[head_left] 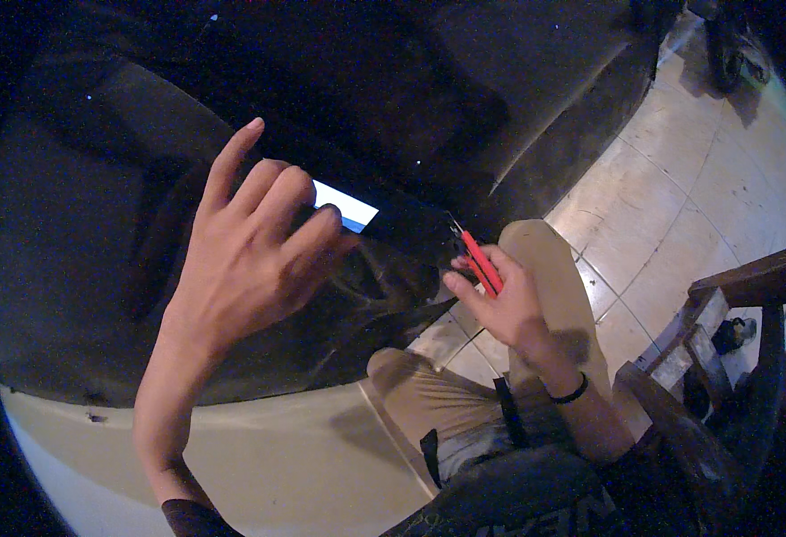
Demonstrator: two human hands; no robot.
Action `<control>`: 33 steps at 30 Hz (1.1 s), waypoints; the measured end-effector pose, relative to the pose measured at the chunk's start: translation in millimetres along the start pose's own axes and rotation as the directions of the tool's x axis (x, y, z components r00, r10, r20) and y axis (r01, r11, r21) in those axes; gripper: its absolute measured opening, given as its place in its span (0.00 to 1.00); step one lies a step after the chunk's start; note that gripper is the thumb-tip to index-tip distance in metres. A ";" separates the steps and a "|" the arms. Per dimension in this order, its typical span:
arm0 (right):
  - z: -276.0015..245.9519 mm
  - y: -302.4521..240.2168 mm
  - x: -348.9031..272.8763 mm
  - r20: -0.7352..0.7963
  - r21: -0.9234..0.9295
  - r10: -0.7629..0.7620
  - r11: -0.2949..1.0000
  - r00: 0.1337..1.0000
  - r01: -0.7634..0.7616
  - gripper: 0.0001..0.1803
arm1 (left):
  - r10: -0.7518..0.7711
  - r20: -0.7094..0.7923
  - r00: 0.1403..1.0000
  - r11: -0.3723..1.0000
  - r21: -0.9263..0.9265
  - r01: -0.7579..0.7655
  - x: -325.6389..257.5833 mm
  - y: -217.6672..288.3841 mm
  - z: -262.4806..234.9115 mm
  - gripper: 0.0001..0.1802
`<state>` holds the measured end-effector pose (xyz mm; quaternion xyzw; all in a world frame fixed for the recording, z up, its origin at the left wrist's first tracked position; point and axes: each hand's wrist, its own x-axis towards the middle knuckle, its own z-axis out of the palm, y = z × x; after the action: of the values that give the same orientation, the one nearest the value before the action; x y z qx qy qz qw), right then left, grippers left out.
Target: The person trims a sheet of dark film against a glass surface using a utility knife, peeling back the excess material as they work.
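My left hand (250, 242) is raised over the dark covered surface (80, 304), back of the hand up. Its little finger sticks out, while the other fingers bend down beside a lit white and blue screen (348, 205). The thumb and the undersides of the fingers are hidden, so whether they pinch anything does not show. Above my right knee, my right hand (505, 300) is closed around a slim red-handled tool (482, 263) with black parts and a thin metal tip, like small pliers. The tip points up and left, apart from the screen.
My bent knees (545, 277) are close to the edge of the dark surface. Pale floor tiles (670, 197) lie to the right, with dark wooden furniture (688, 403) at the lower right. Below the dark cover is a pale side panel (259, 447). Much of the upper view is too dark to read.
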<state>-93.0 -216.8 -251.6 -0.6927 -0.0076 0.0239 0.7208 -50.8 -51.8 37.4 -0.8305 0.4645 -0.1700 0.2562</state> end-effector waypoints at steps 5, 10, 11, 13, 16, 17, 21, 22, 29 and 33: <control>-1.3 2.0 -34.4 0.057 0.032 0.152 0.988 0.987 -0.154 0.24 | -0.012 0.038 0.999 1.000 -0.007 0.012 -2.5 -3.3 0.6 0.11; 3.8 -4.0 -95.6 0.159 -0.034 0.199 0.980 0.967 -0.196 0.22 | -0.008 -0.004 1.000 1.000 -0.013 0.008 1.1 -6.4 3.2 0.13; 8.7 -6.3 -105.9 0.176 0.082 0.204 0.972 0.963 -0.221 0.21 | -0.010 -0.016 1.000 1.000 -0.006 0.009 -0.2 -7.7 5.2 0.14; 12.1 -22.3 -124.2 0.194 0.300 0.216 0.915 0.957 -0.268 0.21 | -0.002 0.000 1.000 1.000 -0.018 0.002 0.7 -10.2 6.7 0.13; 15.5 -21.3 -134.8 0.135 0.163 0.161 0.970 0.978 -0.183 0.21 | 0.012 -0.009 1.000 0.998 -0.054 -0.013 -1.4 -16.1 9.9 0.11; 15.5 -23.5 -134.3 0.111 0.093 0.114 0.988 0.987 -0.124 0.21 | 0.020 -0.022 1.000 0.997 -0.074 -0.022 -1.8 -19.1 12.1 0.11; 25.6 -45.1 -141.3 0.066 0.204 0.270 0.939 0.960 -0.278 0.20 | 0.015 -0.029 0.999 0.997 -0.075 -0.017 -1.4 -25.1 20.8 0.09; 26.6 -51.7 -141.1 0.058 0.221 0.291 0.929 0.955 -0.296 0.20 | 0.019 -0.033 0.999 0.997 -0.076 -0.021 -4.1 -24.5 16.5 0.08; 30.4 -58.8 -145.8 -0.123 0.162 -0.026 0.986 0.992 0.046 0.15 | 0.019 -0.079 0.997 0.989 -0.148 -0.030 11.1 -18.1 -17.1 0.10; 32.5 -61.9 -133.8 0.112 0.304 0.177 0.931 0.978 -0.204 0.14 | -0.098 0.170 0.981 0.975 -0.181 0.129 44.9 -30.2 -23.0 0.07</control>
<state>-226.6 -192.8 -185.5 -0.5652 0.0338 0.1232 0.8150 -19.2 -83.3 75.6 -0.8875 0.4082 -0.0720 0.2015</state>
